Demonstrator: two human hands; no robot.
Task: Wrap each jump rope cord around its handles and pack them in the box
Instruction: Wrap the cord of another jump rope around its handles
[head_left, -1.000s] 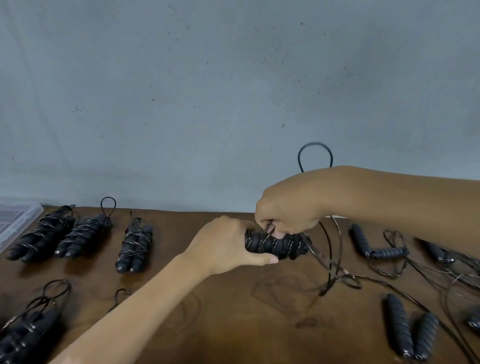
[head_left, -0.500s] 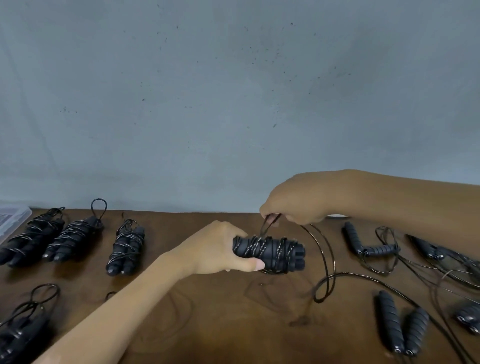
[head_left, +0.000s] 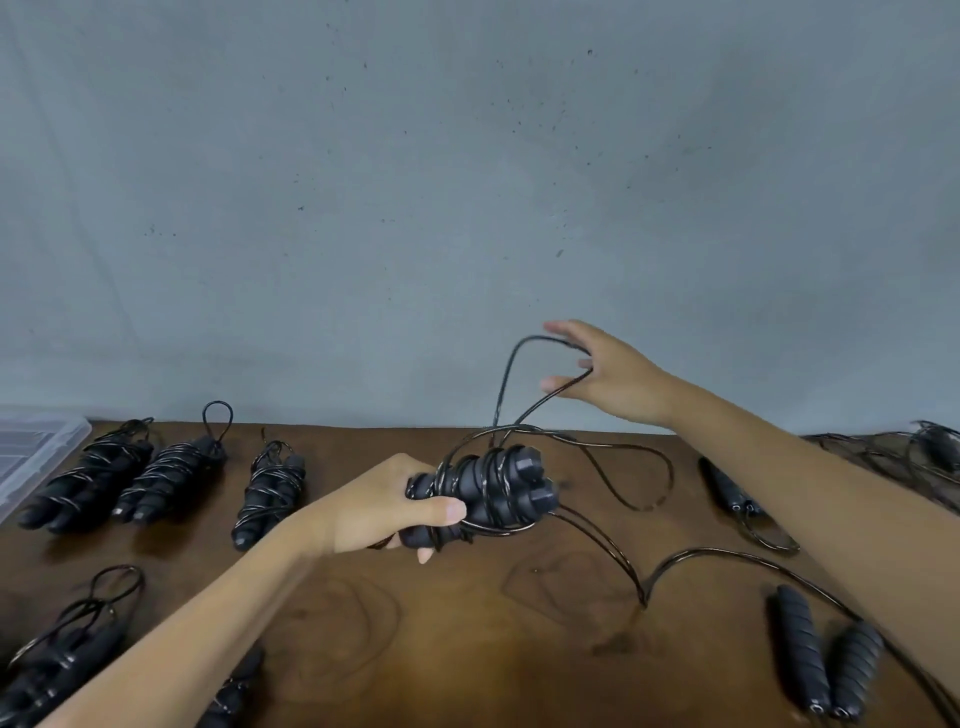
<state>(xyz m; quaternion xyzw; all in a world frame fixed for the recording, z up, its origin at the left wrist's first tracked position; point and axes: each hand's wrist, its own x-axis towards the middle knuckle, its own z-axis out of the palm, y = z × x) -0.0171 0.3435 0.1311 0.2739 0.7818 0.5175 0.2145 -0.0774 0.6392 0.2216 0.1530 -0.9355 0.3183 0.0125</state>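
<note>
Handles (head_left: 488, 488) sit tight in the left hand (head_left: 384, 506); the right hand (head_left: 605, 374), fingers spread, hooks the cord (head_left: 506, 374). Pull it snug before each wrap, so loops don't slip

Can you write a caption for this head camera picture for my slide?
Left hand grips half-wrapped jump rope handles while the open right hand lifts a cord loop.
</note>
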